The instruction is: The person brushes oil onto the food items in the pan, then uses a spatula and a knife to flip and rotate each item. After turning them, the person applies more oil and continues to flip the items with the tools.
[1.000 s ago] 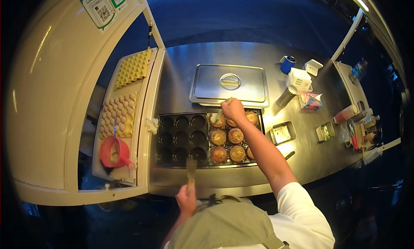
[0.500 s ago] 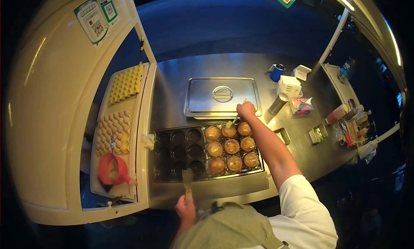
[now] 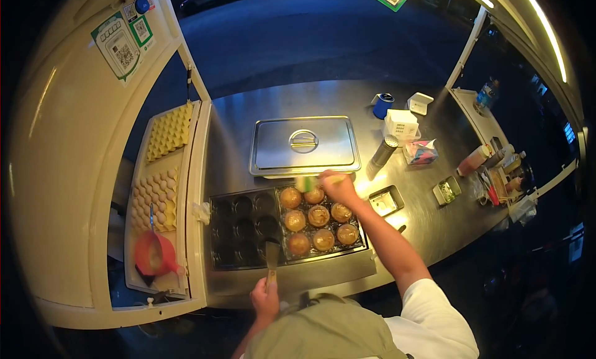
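My left hand [image 3: 266, 298] grips the wooden handle of a scraper [image 3: 272, 254], its metal blade up over the near edge of the pan's empty wells. The griddle pan [image 3: 245, 227] has round black wells on its left half. Golden-brown round cakes [image 3: 318, 216] fill wells on the right half. Above the far row of these cakes, my right hand [image 3: 338, 188] is closed around a brush [image 3: 307, 184] with a pale green head, blurred by motion. My right hand and forearm hide part of the far right row.
Behind the pan lies a lidded steel tray [image 3: 304, 145]. To its right stand a metal shaker [image 3: 383, 151], a white box [image 3: 401, 124] and small steel trays [image 3: 386, 201]. Eggs [image 3: 154, 200] and a red jug [image 3: 155, 253] occupy the left shelf. Sauce bottles [image 3: 474, 161] stand far right.
The view has shifted a little. My right hand has swung the brush from upright over a far-row cake to pointing left. My left hand still holds the scraper near the empty wells.
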Tool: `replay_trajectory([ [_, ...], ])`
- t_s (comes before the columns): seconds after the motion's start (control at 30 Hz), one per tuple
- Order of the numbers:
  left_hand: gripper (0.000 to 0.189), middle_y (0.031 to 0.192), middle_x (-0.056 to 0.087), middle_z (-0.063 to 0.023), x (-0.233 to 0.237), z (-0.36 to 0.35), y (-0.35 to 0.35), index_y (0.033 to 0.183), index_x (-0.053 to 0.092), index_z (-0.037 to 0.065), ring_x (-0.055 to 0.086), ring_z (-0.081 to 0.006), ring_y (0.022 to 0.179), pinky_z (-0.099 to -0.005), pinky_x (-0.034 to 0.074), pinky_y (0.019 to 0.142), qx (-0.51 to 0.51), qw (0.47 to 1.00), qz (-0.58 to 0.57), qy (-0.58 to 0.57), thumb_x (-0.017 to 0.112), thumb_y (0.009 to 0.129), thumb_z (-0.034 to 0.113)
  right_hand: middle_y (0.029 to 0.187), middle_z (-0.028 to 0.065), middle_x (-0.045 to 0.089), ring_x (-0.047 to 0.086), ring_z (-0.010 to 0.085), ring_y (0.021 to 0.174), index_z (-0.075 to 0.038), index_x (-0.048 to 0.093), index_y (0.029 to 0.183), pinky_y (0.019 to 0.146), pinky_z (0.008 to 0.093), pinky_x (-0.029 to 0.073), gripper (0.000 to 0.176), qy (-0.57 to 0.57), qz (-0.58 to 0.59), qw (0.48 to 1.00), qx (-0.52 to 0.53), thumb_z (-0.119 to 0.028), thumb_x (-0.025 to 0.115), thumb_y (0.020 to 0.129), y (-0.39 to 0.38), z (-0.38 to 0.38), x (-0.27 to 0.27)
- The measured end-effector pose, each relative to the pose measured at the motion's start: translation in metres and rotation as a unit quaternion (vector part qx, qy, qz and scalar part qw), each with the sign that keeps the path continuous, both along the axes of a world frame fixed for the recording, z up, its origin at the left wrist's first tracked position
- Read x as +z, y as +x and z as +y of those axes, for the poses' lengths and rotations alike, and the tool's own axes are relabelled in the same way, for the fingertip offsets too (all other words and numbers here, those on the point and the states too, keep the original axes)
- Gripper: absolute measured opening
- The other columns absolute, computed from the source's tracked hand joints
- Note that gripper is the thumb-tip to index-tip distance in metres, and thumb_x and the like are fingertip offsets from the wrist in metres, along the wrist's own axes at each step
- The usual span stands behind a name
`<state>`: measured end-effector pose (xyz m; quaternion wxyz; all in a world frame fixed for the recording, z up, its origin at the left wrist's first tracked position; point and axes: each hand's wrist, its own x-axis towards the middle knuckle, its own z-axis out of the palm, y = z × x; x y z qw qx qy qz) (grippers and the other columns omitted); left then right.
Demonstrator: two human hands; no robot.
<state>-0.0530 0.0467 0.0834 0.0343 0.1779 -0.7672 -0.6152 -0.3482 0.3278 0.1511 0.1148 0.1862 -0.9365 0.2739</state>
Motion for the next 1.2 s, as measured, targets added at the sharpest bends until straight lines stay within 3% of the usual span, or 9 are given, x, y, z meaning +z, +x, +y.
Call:
replay_trajectory([
  [0.1, 0.018, 0.065, 0.058, -0.0002, 0.000, 0.002, 0.002, 0.101, 0.066, -0.004, 0.052, -0.0067, 0.052, -0.0248, 0.040, 0.049, -0.017, 0.999, -0.011, -0.034, 0.060, 0.097, 0.012, 0.097, 0.0112, 0.076, 0.072, 0.0289, 0.089, -0.007, 0.074, 0.107, 0.077, 0.0385, 0.057, 0.021, -0.111, -0.072, 0.988, 0.077, -0.022, 0.066, 0.093, 0.014, -0.036, -0.028],
  [0.3, 0.017, 0.066, 0.058, 0.0001, -0.001, 0.000, 0.011, 0.103, 0.066, -0.004, 0.051, -0.0068, 0.052, -0.0251, 0.040, 0.049, 0.004, 0.999, -0.023, -0.039, 0.060, 0.097, 0.011, 0.097, 0.0099, 0.074, 0.069, 0.0355, 0.088, -0.016, 0.075, 0.107, 0.076, 0.0449, 0.056, 0.019, 0.213, -0.188, 0.949, 0.134, -0.025, 0.072, 0.090, 0.010, -0.019, -0.002],
  [0.43, 0.018, 0.066, 0.057, -0.0004, -0.001, 0.003, 0.012, 0.104, 0.065, -0.005, 0.051, -0.0070, 0.051, -0.0256, 0.039, 0.049, 0.028, 0.999, -0.029, -0.015, 0.059, 0.097, 0.011, 0.093, 0.0114, 0.075, 0.071, 0.0305, 0.082, -0.013, 0.076, 0.103, 0.074, 0.0405, 0.056, 0.017, 0.190, -0.101, 0.963, 0.162, -0.023, 0.072, 0.090, 0.027, 0.061, 0.018],
  [0.53, 0.018, 0.065, 0.057, -0.0008, -0.003, 0.008, 0.010, 0.103, 0.065, -0.005, 0.051, -0.0074, 0.051, -0.0256, 0.040, 0.049, 0.008, 1.000, -0.021, -0.004, 0.059, 0.097, 0.010, 0.084, 0.0093, 0.075, 0.069, 0.0158, 0.073, -0.004, 0.075, 0.103, 0.067, 0.0325, 0.055, 0.022, -0.184, -0.180, 0.964, -0.066, -0.022, 0.068, 0.093, 0.047, 0.130, -0.021],
  [0.67, 0.018, 0.065, 0.057, -0.0008, 0.023, 0.030, 0.008, 0.102, 0.065, -0.005, 0.051, -0.0075, 0.051, -0.0254, 0.040, 0.049, -0.003, 0.999, -0.043, 0.019, 0.059, 0.097, 0.011, 0.078, 0.0067, 0.073, 0.061, 0.0087, 0.059, -0.005, 0.074, 0.103, 0.056, 0.0234, 0.051, 0.021, -0.459, -0.213, 0.824, -0.255, -0.022, 0.064, 0.096, 0.099, 0.194, -0.036],
  [0.83, 0.018, 0.066, 0.058, -0.0007, 0.026, 0.053, 0.008, 0.102, 0.066, -0.005, 0.051, -0.0071, 0.051, -0.0247, 0.040, 0.049, -0.042, 0.997, -0.061, 0.018, 0.060, 0.097, 0.011, 0.075, 0.0072, 0.072, 0.059, 0.0091, 0.058, -0.003, 0.070, 0.105, 0.052, 0.0252, 0.049, 0.021, -0.490, -0.172, 0.753, -0.405, -0.021, 0.065, 0.096, 0.134, 0.221, -0.069],
  [1.03, 0.020, 0.066, 0.057, 0.0003, 0.017, 0.084, 0.015, 0.107, 0.067, -0.005, 0.051, -0.0062, 0.053, -0.0240, 0.040, 0.050, -0.085, 0.995, -0.041, -0.022, 0.060, 0.097, 0.011, 0.104, 0.0084, 0.072, 0.064, 0.0124, 0.071, 0.001, 0.066, 0.123, 0.058, 0.0277, 0.053, 0.036, -0.517, -0.293, 0.713, -0.373, -0.017, 0.072, 0.091, 0.184, 0.230, -0.084],
  [1.07, 0.020, 0.066, 0.057, 0.0003, 0.016, 0.088, 0.017, 0.107, 0.067, -0.005, 0.051, -0.0062, 0.053, -0.0240, 0.040, 0.050, -0.081, 0.995, -0.043, -0.026, 0.060, 0.097, 0.011, 0.104, 0.0084, 0.072, 0.064, 0.0124, 0.071, 0.001, 0.066, 0.123, 0.058, 0.0277, 0.053, 0.036, -0.518, -0.298, 0.712, -0.369, -0.017, 0.072, 0.091, 0.195, 0.239, -0.098],
  [1.2, 0.020, 0.066, 0.058, 0.0011, 0.017, 0.102, 0.024, 0.107, 0.068, -0.005, 0.052, -0.0058, 0.054, -0.0235, 0.040, 0.050, -0.075, 0.996, -0.035, -0.044, 0.060, 0.097, 0.011, 0.112, 0.0070, 0.070, 0.067, 0.0174, 0.086, -0.005, 0.068, 0.125, 0.071, 0.0306, 0.055, 0.044, -0.138, -0.152, 0.936, -0.287, -0.005, 0.072, 0.081, 0.216, 0.270, -0.130],
])
